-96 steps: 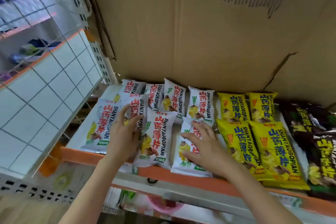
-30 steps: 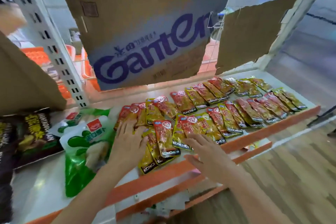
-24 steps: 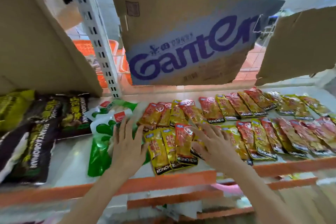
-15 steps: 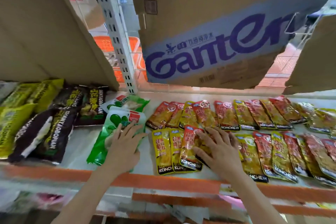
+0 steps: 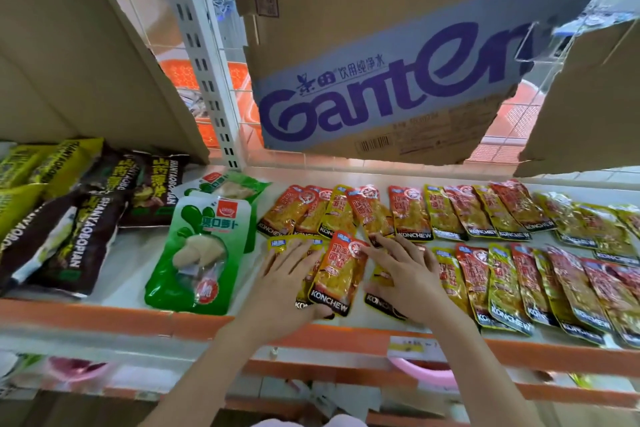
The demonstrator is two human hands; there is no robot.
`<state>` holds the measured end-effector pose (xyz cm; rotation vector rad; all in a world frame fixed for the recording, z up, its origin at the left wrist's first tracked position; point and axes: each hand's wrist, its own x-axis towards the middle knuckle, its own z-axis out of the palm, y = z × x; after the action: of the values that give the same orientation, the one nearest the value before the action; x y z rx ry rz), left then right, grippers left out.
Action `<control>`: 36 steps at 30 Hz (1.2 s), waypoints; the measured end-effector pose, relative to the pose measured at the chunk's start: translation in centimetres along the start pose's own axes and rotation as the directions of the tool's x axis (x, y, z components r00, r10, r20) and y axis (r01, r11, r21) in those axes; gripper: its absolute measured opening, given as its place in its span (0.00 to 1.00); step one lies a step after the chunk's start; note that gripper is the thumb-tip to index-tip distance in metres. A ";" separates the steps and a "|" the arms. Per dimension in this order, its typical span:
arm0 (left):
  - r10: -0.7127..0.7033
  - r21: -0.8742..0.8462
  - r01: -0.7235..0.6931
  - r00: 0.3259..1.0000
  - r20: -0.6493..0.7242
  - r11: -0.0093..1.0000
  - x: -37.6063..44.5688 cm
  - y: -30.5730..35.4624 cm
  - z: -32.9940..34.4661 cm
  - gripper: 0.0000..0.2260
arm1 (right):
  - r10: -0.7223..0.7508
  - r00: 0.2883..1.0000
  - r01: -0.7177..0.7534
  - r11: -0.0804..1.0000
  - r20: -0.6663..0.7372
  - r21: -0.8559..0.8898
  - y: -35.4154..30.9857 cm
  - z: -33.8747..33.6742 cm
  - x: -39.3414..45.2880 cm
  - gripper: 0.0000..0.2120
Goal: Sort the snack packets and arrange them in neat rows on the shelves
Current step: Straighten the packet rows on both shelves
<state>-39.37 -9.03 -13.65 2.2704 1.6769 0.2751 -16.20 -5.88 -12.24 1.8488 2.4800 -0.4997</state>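
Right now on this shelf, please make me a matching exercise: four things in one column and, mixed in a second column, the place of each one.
Things:
1. green packet
2. dark SHANYAOBOPIAN packets
3. Ganten cardboard
4. left hand

Places:
A. hanging above the back of the shelf
B. flat on the yellow KONCHEW packets at the front edge
C. between the dark packets and the KONCHEW packets
D. left of the green packet

Pairs: 1-C, 2-D, 3-A, 4-B

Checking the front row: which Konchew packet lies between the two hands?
The orange-red Konchew packet, overlapping its yellow neighbours, between the left hand and right hand.
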 end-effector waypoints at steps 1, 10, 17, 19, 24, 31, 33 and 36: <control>0.005 0.028 -0.006 0.999 0.043 1.000 0.0 -0.2 -0.5 0.44 | 0.000 1.000 0.000 1.000 -0.010 -0.010 -0.1 -0.2 -0.3 0.27; -0.003 -0.074 0.000 0.999 -0.047 0.997 -0.3 -0.5 0.1 0.49 | -0.036 0.986 0.038 0.999 -0.161 0.005 -4.3 3.0 -1.3 0.48; -0.003 -0.088 0.002 1.000 -0.008 0.996 -0.4 -1.1 -0.5 0.48 | -0.141 0.958 0.179 0.974 -0.250 0.136 -2.3 3.6 -1.6 0.30; 0.000 -0.082 -0.003 1.000 -0.029 0.997 -0.3 -1.1 -0.5 0.48 | -0.129 0.956 0.171 0.975 -0.265 0.143 -2.6 3.5 -1.8 0.30; -0.059 -0.066 0.054 0.995 -0.080 0.996 -0.3 -0.2 -0.3 0.42 | -0.066 0.975 0.094 0.988 -0.214 0.126 -2.9 2.7 -1.9 0.42; -0.103 -0.036 0.097 0.944 -0.315 0.995 3.6 1.6 -0.6 0.26 | -0.024 0.984 0.042 0.994 -0.179 0.101 -3.0 2.8 -1.7 0.42; -0.067 -0.027 0.061 0.950 -0.304 0.998 5.4 1.9 -0.8 0.27 | -0.018 0.983 0.040 0.993 -0.185 0.113 -3.0 2.7 -1.7 0.42; -0.091 0.096 0.100 0.991 -0.102 0.990 6.9 1.9 0.0 0.29 | -0.024 0.982 0.042 0.995 -0.188 0.095 -3.1 2.6 -1.8 0.42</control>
<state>-35.58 -2.99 -13.18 2.2726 1.8829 0.2901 -19.01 -9.03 -13.63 1.9797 2.6541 -0.4795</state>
